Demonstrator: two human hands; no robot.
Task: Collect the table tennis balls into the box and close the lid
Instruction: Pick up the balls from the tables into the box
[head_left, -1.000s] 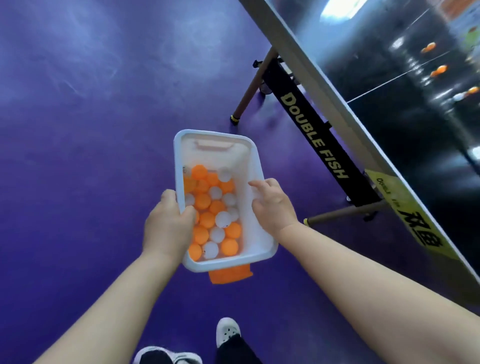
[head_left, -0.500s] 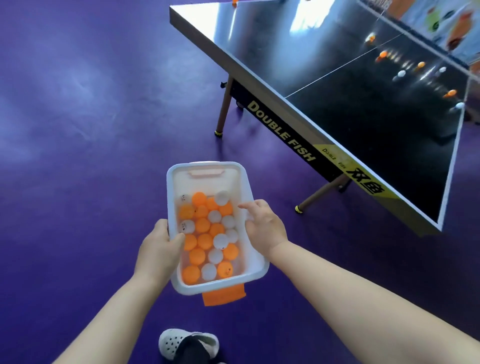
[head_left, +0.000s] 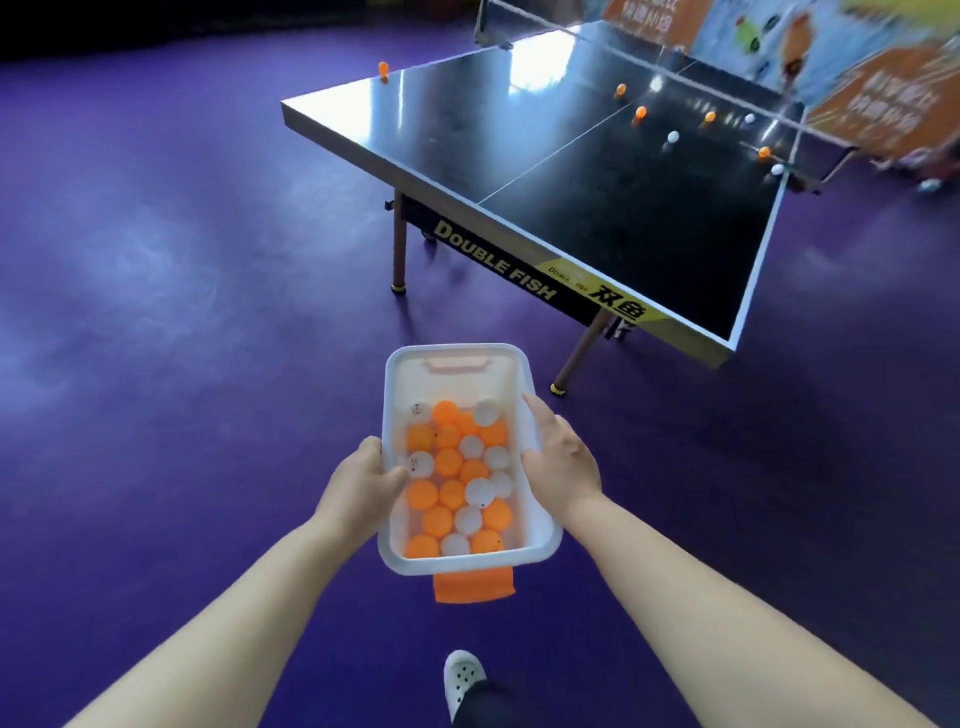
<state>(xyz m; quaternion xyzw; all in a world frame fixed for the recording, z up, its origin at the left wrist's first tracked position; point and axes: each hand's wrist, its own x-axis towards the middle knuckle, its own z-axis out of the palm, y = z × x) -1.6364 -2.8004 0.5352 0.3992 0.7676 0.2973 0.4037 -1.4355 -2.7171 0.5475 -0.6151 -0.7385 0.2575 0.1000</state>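
My left hand (head_left: 363, 483) and right hand (head_left: 563, 465) fingers clamp the open box (head_left: 540, 530) sides, balls (head_left: 457, 488) inside, more balls on table (head_left: 597, 171).

Both hands hold a white box (head_left: 540, 525) of orange and white balls (head_left: 457, 483): left hand (head_left: 358, 488) at its nine o'clock rim, right hand (head_left: 561, 462) at three. More balls dot the black table (head_left: 597, 197) toward one o'clock.

White see-through box (head_left: 540, 525), orange clip (head_left: 474, 584) below. Orange and white balls (head_left: 457, 488) inside. Black worktop (head_left: 597, 171), white lines, yellow-and-black side band (head_left: 540, 275). Purple floor (head_left: 182, 312). White shoe (head_left: 462, 675).
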